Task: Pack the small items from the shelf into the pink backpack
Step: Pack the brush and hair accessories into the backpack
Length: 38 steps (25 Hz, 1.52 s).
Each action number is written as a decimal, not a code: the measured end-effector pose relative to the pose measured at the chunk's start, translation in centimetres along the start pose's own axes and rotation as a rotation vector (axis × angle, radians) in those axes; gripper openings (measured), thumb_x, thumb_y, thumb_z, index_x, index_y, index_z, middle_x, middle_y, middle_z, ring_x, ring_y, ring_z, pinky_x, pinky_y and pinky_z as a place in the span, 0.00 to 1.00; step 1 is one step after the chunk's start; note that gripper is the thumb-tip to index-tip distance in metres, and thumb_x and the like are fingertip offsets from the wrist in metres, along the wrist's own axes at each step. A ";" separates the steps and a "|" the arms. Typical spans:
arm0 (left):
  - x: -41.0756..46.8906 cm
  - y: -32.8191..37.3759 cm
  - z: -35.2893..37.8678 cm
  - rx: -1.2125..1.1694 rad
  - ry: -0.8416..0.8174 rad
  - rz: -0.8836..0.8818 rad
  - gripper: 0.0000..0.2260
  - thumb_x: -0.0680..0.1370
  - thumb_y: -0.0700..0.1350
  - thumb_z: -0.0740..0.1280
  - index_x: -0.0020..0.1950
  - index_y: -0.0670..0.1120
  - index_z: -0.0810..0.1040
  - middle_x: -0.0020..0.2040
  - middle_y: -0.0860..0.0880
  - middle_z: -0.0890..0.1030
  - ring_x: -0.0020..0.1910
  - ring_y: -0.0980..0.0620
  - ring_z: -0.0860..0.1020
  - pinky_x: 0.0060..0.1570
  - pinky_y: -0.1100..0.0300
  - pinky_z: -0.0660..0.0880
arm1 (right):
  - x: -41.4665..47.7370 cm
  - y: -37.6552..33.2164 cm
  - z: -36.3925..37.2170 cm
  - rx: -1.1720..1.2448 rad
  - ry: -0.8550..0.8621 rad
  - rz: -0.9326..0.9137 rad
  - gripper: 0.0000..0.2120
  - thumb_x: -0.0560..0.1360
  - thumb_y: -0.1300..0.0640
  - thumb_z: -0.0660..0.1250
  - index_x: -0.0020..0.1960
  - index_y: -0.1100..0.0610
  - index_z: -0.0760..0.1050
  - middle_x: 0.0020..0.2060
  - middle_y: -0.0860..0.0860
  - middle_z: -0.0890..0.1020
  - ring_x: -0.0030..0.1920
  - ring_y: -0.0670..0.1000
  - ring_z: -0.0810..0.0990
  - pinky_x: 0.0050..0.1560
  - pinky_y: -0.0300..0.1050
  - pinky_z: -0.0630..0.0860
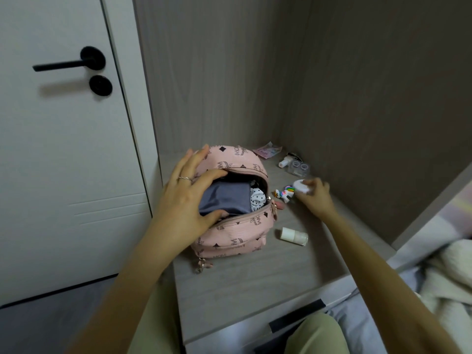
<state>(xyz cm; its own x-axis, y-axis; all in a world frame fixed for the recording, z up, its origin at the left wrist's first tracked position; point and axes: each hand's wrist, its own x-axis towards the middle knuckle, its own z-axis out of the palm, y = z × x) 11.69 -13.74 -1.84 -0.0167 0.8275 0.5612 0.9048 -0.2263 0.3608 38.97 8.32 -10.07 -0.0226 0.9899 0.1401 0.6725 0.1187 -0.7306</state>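
The pink backpack stands unzipped on the grey shelf, with a grey-blue cloth and a dotted fabric showing inside. My left hand spreads over its opening and holds the top flap back. Just right of the bag, my right hand grips a small round white jar. A unicorn toy lies between the bag and that hand. A white bottle lies on its side nearer to me.
Toward the back corner sit a clear contact-lens case, a small white bottle and a pink packet. A white door stands left, and bedding lies right. Shelf walls close in behind and right.
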 end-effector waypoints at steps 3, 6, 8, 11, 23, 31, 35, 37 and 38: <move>0.1 0.1 0.1 0.012 -0.005 -0.029 0.32 0.64 0.41 0.77 0.66 0.52 0.71 0.76 0.50 0.57 0.75 0.45 0.52 0.68 0.37 0.62 | -4.0 -4.2 -1.8 0.423 0.183 -0.095 0.08 0.76 0.53 0.66 0.51 0.54 0.70 0.49 0.55 0.76 0.44 0.52 0.78 0.45 0.47 0.74; 0.0 0.4 0.2 0.029 0.011 -0.028 0.34 0.63 0.40 0.78 0.66 0.52 0.71 0.76 0.49 0.58 0.75 0.44 0.54 0.67 0.38 0.63 | -9.0 -8.8 -3.7 0.606 0.119 -0.223 0.12 0.77 0.45 0.57 0.47 0.53 0.72 0.36 0.55 0.79 0.28 0.45 0.75 0.28 0.39 0.70; -0.1 0.5 0.2 0.030 0.028 -0.025 0.33 0.63 0.40 0.78 0.66 0.52 0.71 0.76 0.48 0.58 0.74 0.43 0.55 0.67 0.40 0.63 | -11.9 -11.0 -4.6 0.623 0.068 -0.275 0.14 0.78 0.48 0.58 0.45 0.57 0.74 0.29 0.52 0.78 0.22 0.44 0.71 0.21 0.35 0.66; -0.3 0.9 0.2 0.030 0.042 -0.035 0.32 0.64 0.39 0.76 0.67 0.51 0.71 0.76 0.48 0.59 0.74 0.43 0.55 0.66 0.39 0.63 | -14.5 -13.2 -4.7 0.393 -0.045 -0.335 0.08 0.78 0.52 0.63 0.45 0.56 0.76 0.30 0.47 0.80 0.26 0.44 0.74 0.24 0.40 0.71; 0.1 0.9 0.0 0.050 0.001 -0.023 0.34 0.65 0.41 0.77 0.69 0.51 0.69 0.76 0.50 0.58 0.74 0.44 0.55 0.65 0.38 0.65 | -15.4 -17.1 0.0 -0.243 0.457 -0.497 0.11 0.74 0.53 0.67 0.48 0.59 0.69 0.44 0.55 0.78 0.33 0.63 0.76 0.27 0.43 0.52; 0.5 0.9 -0.1 0.025 0.021 -0.032 0.39 0.65 0.46 0.77 0.73 0.53 0.64 0.76 0.50 0.57 0.72 0.44 0.57 0.63 0.38 0.66 | -16.2 -15.7 -0.6 -0.094 0.082 -0.520 0.13 0.69 0.48 0.68 0.49 0.51 0.69 0.44 0.45 0.74 0.41 0.52 0.76 0.36 0.44 0.65; 0.6 1.0 0.0 0.029 0.028 -0.035 0.39 0.64 0.45 0.78 0.72 0.53 0.64 0.76 0.51 0.57 0.72 0.44 0.57 0.63 0.38 0.67 | -15.7 -15.5 -1.6 0.120 -0.056 -0.303 0.17 0.68 0.44 0.72 0.47 0.53 0.72 0.34 0.44 0.75 0.33 0.43 0.73 0.31 0.40 0.65; 0.4 1.1 0.2 0.045 0.040 -0.026 0.40 0.64 0.45 0.77 0.72 0.53 0.64 0.76 0.52 0.57 0.70 0.44 0.57 0.62 0.40 0.68 | -15.6 -16.0 -1.2 0.078 0.025 -0.274 0.18 0.68 0.41 0.71 0.42 0.55 0.71 0.30 0.45 0.75 0.33 0.48 0.74 0.32 0.42 0.66; 0.4 1.0 0.3 0.055 0.045 -0.021 0.40 0.64 0.45 0.77 0.73 0.53 0.64 0.76 0.52 0.56 0.70 0.45 0.58 0.61 0.41 0.69 | -15.7 -16.2 -0.9 0.020 0.068 -0.287 0.19 0.68 0.40 0.70 0.41 0.55 0.69 0.29 0.45 0.75 0.34 0.50 0.75 0.33 0.44 0.65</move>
<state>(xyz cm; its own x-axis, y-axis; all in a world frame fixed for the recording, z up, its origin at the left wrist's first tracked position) 12.74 -13.55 -1.46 -0.0536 0.8076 0.5873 0.9262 -0.1796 0.3316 29.07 -9.19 0.20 -0.1598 0.9081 0.3872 0.6306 0.3956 -0.6677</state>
